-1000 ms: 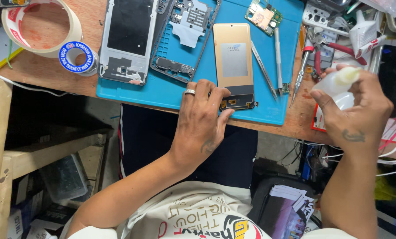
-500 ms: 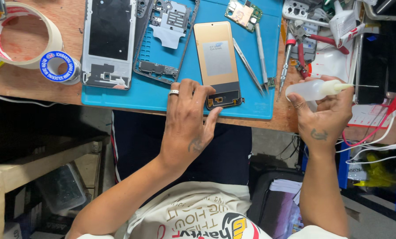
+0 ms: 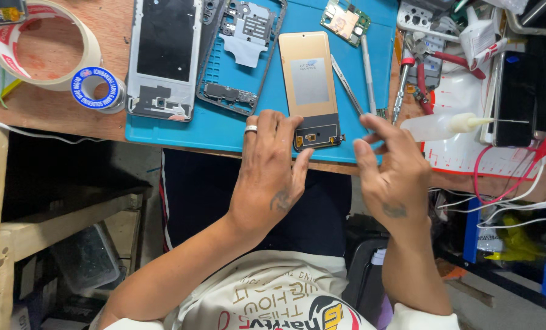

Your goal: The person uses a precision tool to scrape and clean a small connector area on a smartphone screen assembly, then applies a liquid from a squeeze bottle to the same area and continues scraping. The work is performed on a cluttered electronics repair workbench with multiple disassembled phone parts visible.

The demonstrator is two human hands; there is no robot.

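My left hand [image 3: 272, 171] rests fingertips on the gold screen panel's [image 3: 310, 85] bottom edge, on the blue mat [image 3: 236, 131]. My right hand [image 3: 390, 164] hovers beside it, fingers loosely spread, empty. Clear squeeze bottle [image 3: 438, 126] lies right; blue-labelled solder spool [image 3: 94, 88] left.

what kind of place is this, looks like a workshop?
Most likely a phone repair bench. A gold rectangular phone display panel and a stripped grey phone frame lie on a blue rubber work mat, with a small green circuit board and metal tweezers beside them.
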